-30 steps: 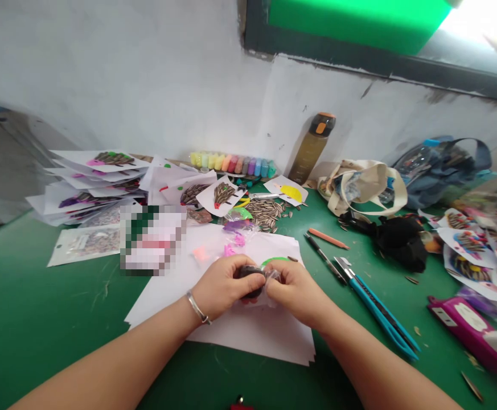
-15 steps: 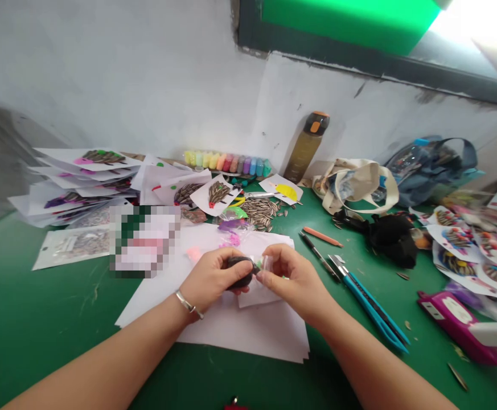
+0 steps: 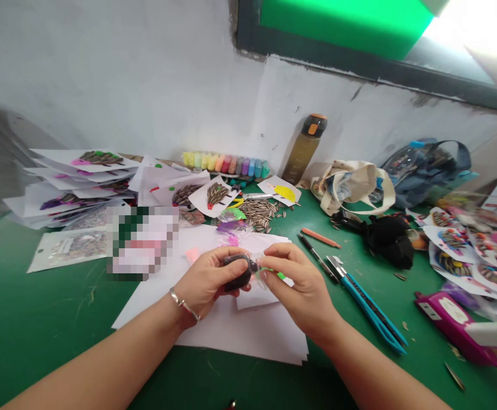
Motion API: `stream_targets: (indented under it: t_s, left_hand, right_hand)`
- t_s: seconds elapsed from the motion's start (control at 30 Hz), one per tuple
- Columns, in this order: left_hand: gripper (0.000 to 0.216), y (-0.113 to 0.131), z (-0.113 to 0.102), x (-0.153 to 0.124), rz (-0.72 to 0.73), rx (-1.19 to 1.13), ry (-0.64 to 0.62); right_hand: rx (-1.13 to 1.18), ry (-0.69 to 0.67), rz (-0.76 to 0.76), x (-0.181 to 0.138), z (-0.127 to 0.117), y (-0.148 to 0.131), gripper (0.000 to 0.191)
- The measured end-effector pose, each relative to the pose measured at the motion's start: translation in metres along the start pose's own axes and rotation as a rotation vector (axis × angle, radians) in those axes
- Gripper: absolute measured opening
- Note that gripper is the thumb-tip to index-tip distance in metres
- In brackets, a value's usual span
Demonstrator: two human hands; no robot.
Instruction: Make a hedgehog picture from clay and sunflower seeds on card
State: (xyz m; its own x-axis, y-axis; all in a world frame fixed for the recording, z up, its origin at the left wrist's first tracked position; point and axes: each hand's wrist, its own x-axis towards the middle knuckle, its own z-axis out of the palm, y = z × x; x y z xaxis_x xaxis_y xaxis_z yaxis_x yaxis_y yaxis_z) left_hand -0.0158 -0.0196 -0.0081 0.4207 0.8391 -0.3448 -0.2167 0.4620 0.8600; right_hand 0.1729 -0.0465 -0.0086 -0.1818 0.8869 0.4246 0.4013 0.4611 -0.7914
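Note:
My left hand (image 3: 205, 280) is closed around a bag of black modelling clay (image 3: 238, 280), the thumb pressed on its top. At the bag's right end my right hand (image 3: 302, 282) pinches the clear plastic (image 3: 260, 262) between thumb and fingers. Both hands are above a stack of white paper (image 3: 239, 341). Beneath them lies a smaller white sheet (image 3: 252, 302) with green bits near my right fingers, partly hidden. Bright pink clay (image 3: 232, 241) and a purple clay bag (image 3: 231, 226) lie just beyond the hands.
Sunflower seeds (image 3: 261, 213) are heaped behind the paper. To the right lie a pen (image 3: 314, 253), an orange pencil (image 3: 321, 238), blue tweezers (image 3: 372, 313) and a magenta glue gun (image 3: 457, 327). A bottle (image 3: 305, 148) stands by the wall; stacked seed-hedgehog pictures (image 3: 69, 182) fill the left.
My right fingers have shifted on the clear plastic, which now shows stretched between the hands. The black clay in my left hand has turned slightly. The view has moved a little.

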Motion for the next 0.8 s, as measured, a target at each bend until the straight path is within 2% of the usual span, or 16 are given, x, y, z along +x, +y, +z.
stream_targets:
  t_s: [0.23,0.4,0.53,0.67,0.8]
  left_hand:
    - [0.027,-0.0005,-0.0008,-0.0012,0.003,-0.022,-0.071]
    - [0.027,-0.0020,-0.0004,-0.0002,0.003,-0.066,-0.096]
    - [0.029,-0.0014,-0.0001,-0.0006,-0.008,-0.058,-0.080]
    - [0.032,0.0023,0.0000,-0.0002,-0.045,-0.067,-0.005]
    - [0.037,0.0073,-0.0021,0.0035,-0.031,-0.036,0.130]
  right_hand:
    - [-0.007,-0.085,0.021,0.0041,-0.0007,-0.0001,0.020]
    - [-0.039,-0.065,-0.034,0.0033,0.0011,0.0009,0.016]
    - [-0.021,-0.046,-0.019,0.0023,0.0019,0.0011,0.012]
    - [0.109,-0.019,0.108,0.0045,0.0002,0.0017,0.007]
    - [0.409,0.051,0.372,0.0083,-0.0015,0.0076,0.008]
